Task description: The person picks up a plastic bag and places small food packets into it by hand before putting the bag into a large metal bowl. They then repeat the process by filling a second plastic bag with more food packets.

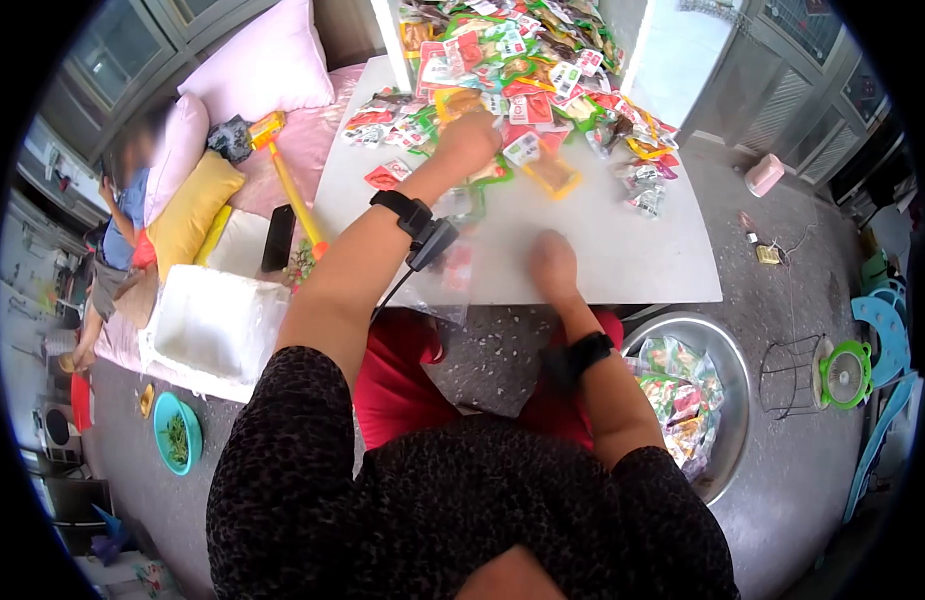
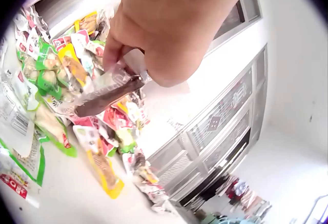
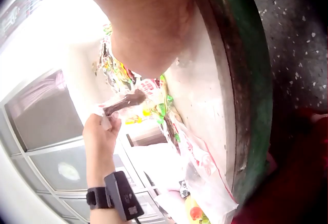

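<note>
My left hand [image 1: 468,145] is over the near side of a heap of snack packets [image 1: 543,75] on the table. Its fingers pinch one end of a clear packet [image 2: 105,98] with a long dark brown piece inside. In the right wrist view this packet [image 3: 123,102] hangs above the table, with the left hand [image 3: 100,137] behind it. My right hand [image 1: 555,265], blurred, is low over the table near its front edge; I cannot tell whether its hidden fingers hold anything. A clear plastic bag [image 1: 458,270] with red print lies at the front edge, left of that hand.
A large metal basin [image 1: 738,400] with packets stands on the floor at the right. To the left are a white foam box [image 1: 218,325], a phone [image 1: 278,238] and a yellow-handled item [image 1: 295,195]. A person [image 1: 128,215] sits on the far left.
</note>
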Action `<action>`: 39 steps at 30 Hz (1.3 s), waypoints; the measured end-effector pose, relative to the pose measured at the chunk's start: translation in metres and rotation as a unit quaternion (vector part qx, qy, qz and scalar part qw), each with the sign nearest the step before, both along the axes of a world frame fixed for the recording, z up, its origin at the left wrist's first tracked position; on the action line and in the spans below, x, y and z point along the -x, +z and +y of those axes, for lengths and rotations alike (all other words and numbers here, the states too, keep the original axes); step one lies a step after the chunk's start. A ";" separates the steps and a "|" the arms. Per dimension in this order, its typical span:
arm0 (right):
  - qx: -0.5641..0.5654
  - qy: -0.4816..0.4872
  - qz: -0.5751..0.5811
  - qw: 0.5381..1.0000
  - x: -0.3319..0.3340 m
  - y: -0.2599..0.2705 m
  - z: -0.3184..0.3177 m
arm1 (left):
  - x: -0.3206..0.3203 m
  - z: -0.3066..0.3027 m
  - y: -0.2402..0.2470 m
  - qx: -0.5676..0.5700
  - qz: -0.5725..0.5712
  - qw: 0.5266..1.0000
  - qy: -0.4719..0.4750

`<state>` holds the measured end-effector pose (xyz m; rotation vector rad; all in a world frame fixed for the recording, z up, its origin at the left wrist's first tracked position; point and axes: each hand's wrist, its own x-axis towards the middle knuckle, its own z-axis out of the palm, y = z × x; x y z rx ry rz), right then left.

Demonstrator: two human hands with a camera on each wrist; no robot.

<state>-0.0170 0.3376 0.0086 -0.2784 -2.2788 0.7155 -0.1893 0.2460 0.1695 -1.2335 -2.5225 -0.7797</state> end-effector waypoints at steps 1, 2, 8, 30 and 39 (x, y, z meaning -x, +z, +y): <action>0.011 -0.003 -0.010 1.000 0.000 0.001 0.000 | -0.002 -0.009 0.008 -0.033 -0.038 0.999 -0.003; 0.023 -0.006 -0.020 1.000 0.000 0.001 0.000 | -0.004 -0.018 0.016 -0.066 -0.076 0.995 -0.006; 0.506 0.057 0.078 0.857 -0.015 0.044 -0.002 | -0.023 -0.063 0.001 -0.297 -0.501 0.810 -0.062; 0.719 0.205 0.034 0.664 -0.100 0.042 -0.001 | -0.159 -0.124 -0.112 0.061 -0.101 0.989 0.089; 0.707 0.212 -0.001 0.675 -0.097 0.038 -0.015 | -0.138 -0.122 -0.139 -0.039 -0.112 0.991 0.064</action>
